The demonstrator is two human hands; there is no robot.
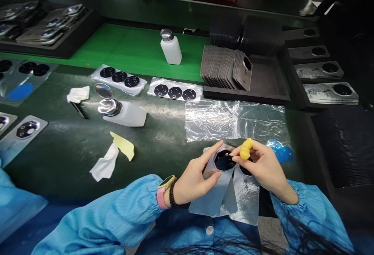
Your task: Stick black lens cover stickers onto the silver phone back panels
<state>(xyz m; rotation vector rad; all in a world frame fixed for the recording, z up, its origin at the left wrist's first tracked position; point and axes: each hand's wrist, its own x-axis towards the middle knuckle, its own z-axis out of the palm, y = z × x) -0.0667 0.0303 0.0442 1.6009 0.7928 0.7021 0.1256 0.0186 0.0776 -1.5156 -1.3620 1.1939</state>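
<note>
Several silver-grey phone back panels (212,192) lie fanned out in front of me, each with a round camera area at its top. In the left panel's ring sits a black camera lens plate (223,162), with small holes in it. My right hand (263,165) pinches at the plate's right edge with thumb and forefinger; a yellow finger cot (246,148) covers one of its fingers. My left hand (195,177) rests on that panel, forefinger stretched along the upper left edge and thumb lying flat below the ring. Its other fingers are partly hidden.
Clear plastic film (212,120) and crumpled blue film (279,151) lie close by. A tray (263,80) of upright panels stands behind. Two pump bottles (172,48), lens plate strips (175,91) and white paper (105,162) are around. At left shows another person's blue sleeve (17,204).
</note>
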